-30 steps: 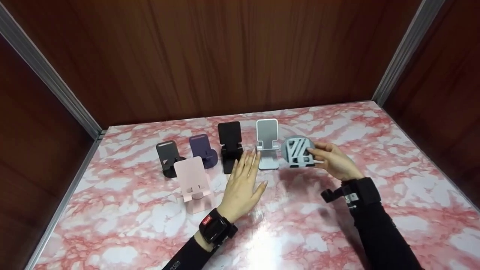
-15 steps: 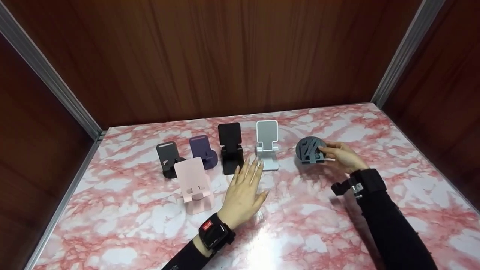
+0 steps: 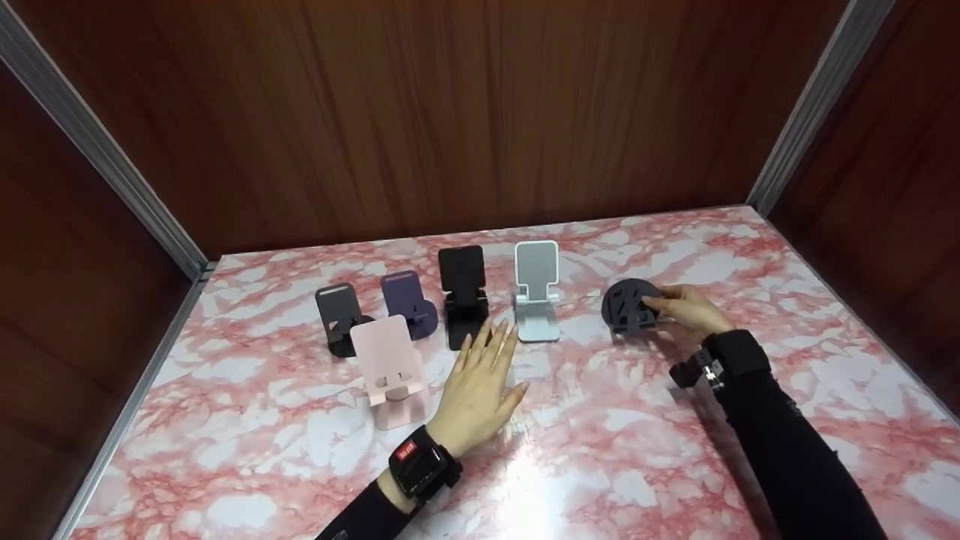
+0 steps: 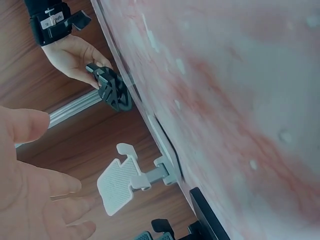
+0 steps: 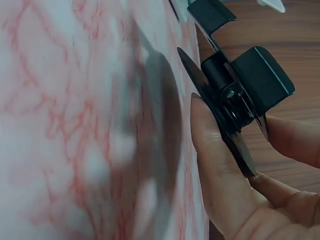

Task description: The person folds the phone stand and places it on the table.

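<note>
My right hand (image 3: 694, 309) pinches a dark folding phone stand (image 3: 628, 306) with a round base, at the right of the row. In the right wrist view this phone stand (image 5: 227, 95) is folded nearly flat and tilted, its shadow falling on the table, with thumb and fingers on its edge. My left hand (image 3: 474, 390) holds nothing. Its fingers are straight and spread, just in front of a black phone stand (image 3: 463, 289); the left wrist view shows the bare palm (image 4: 30, 200). To the right of that stands a white-and-grey phone stand (image 3: 537, 281).
A pink phone stand (image 3: 386, 360) stands left of my left hand. Behind it are a purple phone stand (image 3: 405, 300) and a dark grey phone stand (image 3: 337, 307). The marbled table (image 3: 585, 450) ends at a wooden back wall (image 3: 480, 112), with side walls left and right.
My right hand has carried the round-based phone stand to the right, away from the white-and-grey one, and slightly lower. My left hand has drawn back a little towards me, fingers still straight.
</note>
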`<action>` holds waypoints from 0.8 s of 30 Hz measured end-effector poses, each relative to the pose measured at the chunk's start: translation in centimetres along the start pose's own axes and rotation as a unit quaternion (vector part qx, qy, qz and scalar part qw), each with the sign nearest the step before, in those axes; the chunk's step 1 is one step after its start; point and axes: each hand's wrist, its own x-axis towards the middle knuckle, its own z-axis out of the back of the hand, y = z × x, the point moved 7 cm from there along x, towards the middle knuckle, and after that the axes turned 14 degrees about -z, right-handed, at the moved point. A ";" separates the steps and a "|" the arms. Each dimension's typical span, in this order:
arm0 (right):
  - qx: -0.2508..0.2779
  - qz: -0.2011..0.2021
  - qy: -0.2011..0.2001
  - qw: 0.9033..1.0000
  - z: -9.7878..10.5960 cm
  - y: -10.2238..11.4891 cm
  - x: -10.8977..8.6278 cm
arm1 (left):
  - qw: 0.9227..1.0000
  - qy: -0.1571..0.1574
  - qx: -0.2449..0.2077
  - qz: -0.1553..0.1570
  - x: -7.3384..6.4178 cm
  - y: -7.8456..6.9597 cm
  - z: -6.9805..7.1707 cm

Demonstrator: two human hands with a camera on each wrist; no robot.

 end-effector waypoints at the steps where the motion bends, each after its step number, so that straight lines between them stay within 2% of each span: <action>1: -0.008 0.003 -0.001 1.000 -0.3 0.4 -0.5 | 1.000 0.001 0.000 0.001 0.0 0.1 0.0; 5: -0.025 -0.001 -0.005 1.000 -0.7 1.0 -0.7 | 1.000 0.005 0.003 0.003 0.0 0.2 0.1; 9: -0.062 -0.004 -0.038 0.997 -0.4 1.2 -0.4 | 1.000 0.007 0.003 0.003 0.0 0.3 0.1; 13: -0.125 0.004 -0.070 0.990 0.0 1.6 -0.4 | 1.000 0.009 -0.005 0.002 0.2 0.4 0.1; 16: -0.154 0.006 -0.077 0.985 0.0 1.8 -0.4 | 1.000 0.017 -0.009 0.005 0.2 0.4 0.1; 24: -0.161 -0.001 -0.081 0.984 0.1 2.1 -0.3 | 1.000 0.004 -0.026 -0.001 0.0 0.2 0.0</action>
